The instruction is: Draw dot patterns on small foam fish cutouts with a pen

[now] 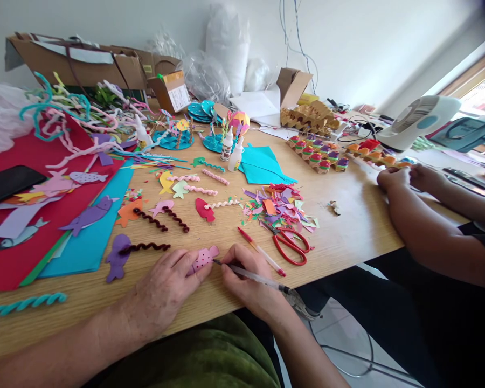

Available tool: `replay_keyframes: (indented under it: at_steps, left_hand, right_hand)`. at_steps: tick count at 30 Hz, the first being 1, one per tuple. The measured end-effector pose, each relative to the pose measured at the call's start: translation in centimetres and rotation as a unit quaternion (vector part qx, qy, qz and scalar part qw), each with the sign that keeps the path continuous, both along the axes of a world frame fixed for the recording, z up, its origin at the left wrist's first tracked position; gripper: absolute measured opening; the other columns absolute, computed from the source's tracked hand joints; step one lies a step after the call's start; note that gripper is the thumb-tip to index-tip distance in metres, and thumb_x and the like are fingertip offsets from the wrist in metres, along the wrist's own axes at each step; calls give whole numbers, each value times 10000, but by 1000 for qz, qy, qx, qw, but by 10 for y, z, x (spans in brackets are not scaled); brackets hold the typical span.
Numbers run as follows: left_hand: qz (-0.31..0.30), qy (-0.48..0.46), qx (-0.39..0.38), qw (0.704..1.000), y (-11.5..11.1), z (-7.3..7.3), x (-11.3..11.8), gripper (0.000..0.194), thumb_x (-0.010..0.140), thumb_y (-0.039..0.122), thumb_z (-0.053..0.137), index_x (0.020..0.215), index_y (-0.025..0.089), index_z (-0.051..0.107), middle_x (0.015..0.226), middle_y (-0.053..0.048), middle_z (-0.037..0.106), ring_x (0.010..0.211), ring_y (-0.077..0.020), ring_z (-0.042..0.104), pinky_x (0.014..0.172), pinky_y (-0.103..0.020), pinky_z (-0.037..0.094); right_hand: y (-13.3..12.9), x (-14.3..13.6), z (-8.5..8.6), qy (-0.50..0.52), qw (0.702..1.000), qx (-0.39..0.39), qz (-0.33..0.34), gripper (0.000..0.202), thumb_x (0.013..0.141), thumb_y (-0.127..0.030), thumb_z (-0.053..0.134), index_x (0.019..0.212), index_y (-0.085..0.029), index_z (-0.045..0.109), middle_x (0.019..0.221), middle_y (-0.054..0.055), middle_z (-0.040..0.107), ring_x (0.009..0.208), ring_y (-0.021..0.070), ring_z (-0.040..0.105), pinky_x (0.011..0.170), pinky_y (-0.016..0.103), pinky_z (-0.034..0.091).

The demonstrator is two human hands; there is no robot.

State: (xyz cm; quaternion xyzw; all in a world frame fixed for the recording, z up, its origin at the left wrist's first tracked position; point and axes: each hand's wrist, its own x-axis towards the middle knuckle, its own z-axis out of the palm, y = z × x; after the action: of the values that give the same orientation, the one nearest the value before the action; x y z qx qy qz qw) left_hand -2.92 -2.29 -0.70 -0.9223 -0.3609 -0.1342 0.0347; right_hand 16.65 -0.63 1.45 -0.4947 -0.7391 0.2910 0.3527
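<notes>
Near the table's front edge, my left hand [167,288] presses a pink paper fish [202,260] with black dots against the tabletop, fingers together on it. My right hand [246,272] is closed around a clear-barrelled black pen [262,278], its tip at the fish's tail end. Just beyond lies a red pen [262,251], with red-handled scissors [291,245] to its right. A purple paper fish [118,258] with a dark brown twisted pipe cleaner rests left of my hands. Farther back are orange [129,213], red [205,209] and yellow [166,183] paper fish.
Paper scraps [281,207] are heaped behind the scissors. Glue bottles [227,144] stand mid-table near blue paper [264,164]. Coloured sheets [92,237] cover the left side. At right, another person's hands [404,178] work by painted egg cartons [319,153].
</notes>
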Motion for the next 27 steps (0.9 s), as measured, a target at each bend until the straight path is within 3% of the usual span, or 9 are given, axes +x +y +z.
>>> replay_keyframes:
  at_steps: [27]
  left_hand:
    - [-8,-13,17,1000,0,2,0,462,890,55,348,1339,132,427,1286,-126,504,1035,-240,489,896,-430,469]
  right_hand:
    - [-1,1,-1,-8,1000,-2,1,99,680,-118,491,617,-194,489,533,-43,508,474,93,426,489,189,341]
